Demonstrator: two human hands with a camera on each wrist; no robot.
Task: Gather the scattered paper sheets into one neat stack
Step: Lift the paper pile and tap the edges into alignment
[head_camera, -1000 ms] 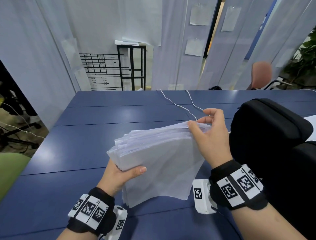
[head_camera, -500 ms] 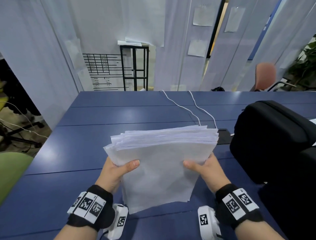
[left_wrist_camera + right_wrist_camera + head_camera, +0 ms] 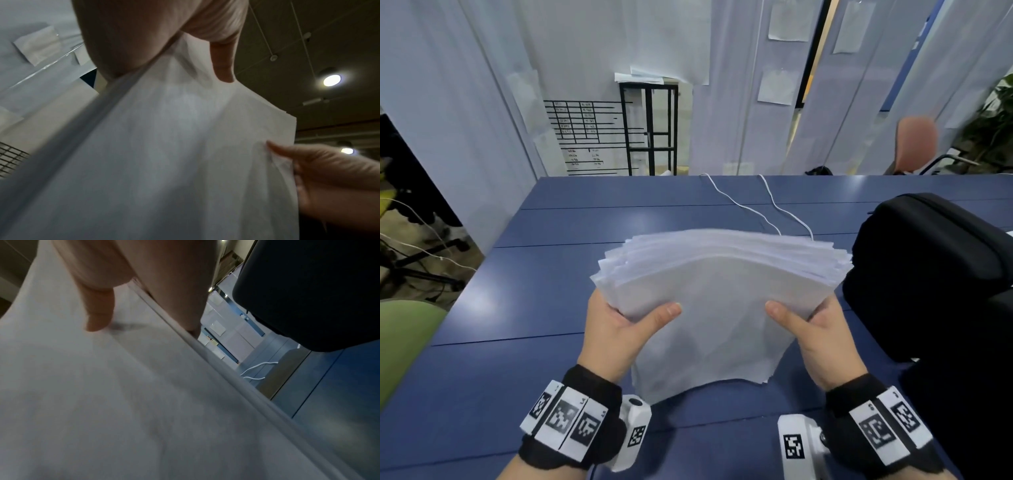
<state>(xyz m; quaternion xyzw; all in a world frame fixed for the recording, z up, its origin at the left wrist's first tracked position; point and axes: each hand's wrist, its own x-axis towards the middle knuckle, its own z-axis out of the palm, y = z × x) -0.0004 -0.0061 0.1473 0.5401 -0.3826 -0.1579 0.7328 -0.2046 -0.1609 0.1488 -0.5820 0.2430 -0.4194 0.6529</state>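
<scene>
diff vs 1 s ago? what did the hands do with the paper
The right hand came down off the far top edge of the paper stack and took hold of its right side, thumb on top. The sheets, fanned and skewed before, now sit squarer, held upright with the lower edge near the table. The left hand kept its grip on the left side; the black bag stayed put.

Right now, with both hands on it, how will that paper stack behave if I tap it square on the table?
Probably floppy: the paper stack bows between the left hand and right hand. Sheets likely slip; the top edges are fanned unevenly.
</scene>
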